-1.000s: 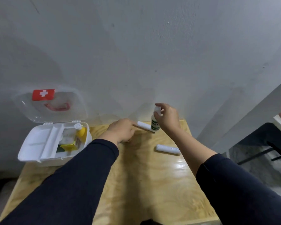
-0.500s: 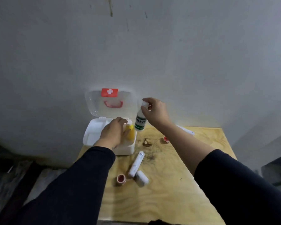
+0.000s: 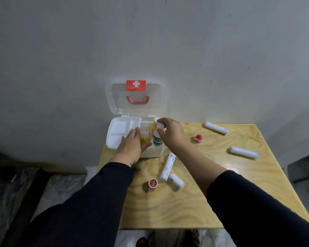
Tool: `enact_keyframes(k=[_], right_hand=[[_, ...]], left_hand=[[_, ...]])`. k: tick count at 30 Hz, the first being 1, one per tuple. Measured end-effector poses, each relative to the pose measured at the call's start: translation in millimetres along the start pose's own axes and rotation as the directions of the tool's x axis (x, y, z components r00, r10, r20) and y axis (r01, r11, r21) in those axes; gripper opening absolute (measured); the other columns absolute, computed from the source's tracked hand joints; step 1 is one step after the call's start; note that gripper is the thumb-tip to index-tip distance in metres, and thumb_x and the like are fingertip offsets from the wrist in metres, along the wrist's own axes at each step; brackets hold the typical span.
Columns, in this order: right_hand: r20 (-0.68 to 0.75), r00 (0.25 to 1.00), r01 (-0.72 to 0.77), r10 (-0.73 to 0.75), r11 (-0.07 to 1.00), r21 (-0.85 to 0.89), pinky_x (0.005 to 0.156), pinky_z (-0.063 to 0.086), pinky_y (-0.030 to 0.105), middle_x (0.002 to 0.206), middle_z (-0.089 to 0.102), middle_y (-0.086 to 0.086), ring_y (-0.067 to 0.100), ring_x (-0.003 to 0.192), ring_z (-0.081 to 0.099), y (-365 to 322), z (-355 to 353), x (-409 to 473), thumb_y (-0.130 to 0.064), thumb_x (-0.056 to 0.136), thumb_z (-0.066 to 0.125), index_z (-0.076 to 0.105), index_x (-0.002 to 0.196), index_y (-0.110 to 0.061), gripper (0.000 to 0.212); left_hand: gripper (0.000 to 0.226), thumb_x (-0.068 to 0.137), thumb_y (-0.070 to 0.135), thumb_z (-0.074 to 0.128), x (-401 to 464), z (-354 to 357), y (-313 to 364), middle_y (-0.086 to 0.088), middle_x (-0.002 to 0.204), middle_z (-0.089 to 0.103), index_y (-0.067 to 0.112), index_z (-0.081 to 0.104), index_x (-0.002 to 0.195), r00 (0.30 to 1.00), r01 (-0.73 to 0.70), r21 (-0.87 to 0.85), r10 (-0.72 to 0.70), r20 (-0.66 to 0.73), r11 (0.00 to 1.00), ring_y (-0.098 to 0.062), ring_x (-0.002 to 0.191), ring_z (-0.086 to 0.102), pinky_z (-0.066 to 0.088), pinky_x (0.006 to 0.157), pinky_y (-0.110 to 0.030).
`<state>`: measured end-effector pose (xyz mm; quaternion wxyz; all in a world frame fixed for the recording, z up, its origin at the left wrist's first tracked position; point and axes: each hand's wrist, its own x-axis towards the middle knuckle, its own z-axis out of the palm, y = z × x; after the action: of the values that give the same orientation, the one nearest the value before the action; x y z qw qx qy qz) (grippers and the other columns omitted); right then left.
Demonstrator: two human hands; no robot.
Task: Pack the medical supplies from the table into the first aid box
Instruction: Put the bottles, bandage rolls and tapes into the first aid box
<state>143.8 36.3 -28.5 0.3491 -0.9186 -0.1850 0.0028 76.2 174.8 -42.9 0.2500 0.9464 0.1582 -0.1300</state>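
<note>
The tabletop (image 3: 221, 193) carries the open first aid box (image 3: 119, 129) at its far left corner. The left hand (image 3: 132, 145) is laid flat, released, on the box. The white bottle (image 3: 157, 138) is grasped by the right hand (image 3: 169, 132), upright inside the box's right end.

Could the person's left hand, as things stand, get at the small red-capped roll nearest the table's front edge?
Probably yes. The left hand rests flat on the first aid box and appears to hold nothing, and the red-capped roll lies on bare table just right of that forearm, uncovered. Only two white rolls lie beside it.
</note>
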Motion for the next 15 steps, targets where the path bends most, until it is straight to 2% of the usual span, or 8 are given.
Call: enact_keyframes(k=[4, 10, 12, 15], right_hand=[[0.016, 1.000, -0.012, 0.013, 0.998, -0.054, 0.077, 0.041, 0.022, 0.115, 0.067, 0.009, 0.025, 0.104, 0.062, 3, 10, -5, -0.007, 0.085, 0.061, 0.061, 0.124, -0.011, 0.040], [0.083, 0.996, -0.012, 0.015, 0.999, -0.041, 0.083, 0.043, 0.024, 0.119, 0.064, 0.010, 0.024, 0.107, 0.061, 0, 1, 1, -0.009, 0.085, 0.065, 0.059, 0.126, -0.011, 0.041], [0.068, 0.998, -0.017, 0.018, 1.000, -0.019, 0.086, 0.044, 0.023, 0.119, 0.065, 0.011, 0.022, 0.107, 0.061, 3, -8, 1, -0.010, 0.086, 0.064, 0.060, 0.125, -0.011, 0.039], [0.045, 0.998, -0.045, 0.047, 0.998, -0.051, 0.088, 0.046, 0.028, 0.116, 0.067, 0.011, 0.023, 0.105, 0.062, 17, -25, -1, -0.009, 0.087, 0.062, 0.062, 0.122, -0.011, 0.035]], left_hand=[[0.082, 0.095, 0.056, 0.039, 2, 1, -2, -0.003, 0.164, 0.000, 0.017, 0.000, 0.156, 1.000, 0.000, 0.012, 0.000, 0.014, 1.000, -0.035, 0.150, 0.005, 0.011, 0.120, -0.044], [0.080, 0.095, 0.056, 0.038, 2, 0, -3, -0.004, 0.164, 0.006, 0.017, 0.003, 0.156, 1.000, -0.019, 0.072, 0.017, 0.018, 0.997, -0.034, 0.149, 0.012, 0.017, 0.119, -0.045], [0.074, 0.097, 0.053, 0.039, 4, -6, -2, -0.007, 0.161, 0.020, 0.012, 0.016, 0.154, 0.998, -0.060, 0.156, 0.064, -0.021, 0.986, -0.030, 0.145, 0.025, 0.024, 0.117, -0.043], [0.054, 0.100, 0.047, 0.035, 11, -21, 4, -0.007, 0.145, 0.045, 0.011, 0.043, 0.139, 0.985, -0.090, 0.247, 0.123, -0.120, 0.965, -0.027, 0.131, 0.044, 0.038, 0.106, -0.042]])
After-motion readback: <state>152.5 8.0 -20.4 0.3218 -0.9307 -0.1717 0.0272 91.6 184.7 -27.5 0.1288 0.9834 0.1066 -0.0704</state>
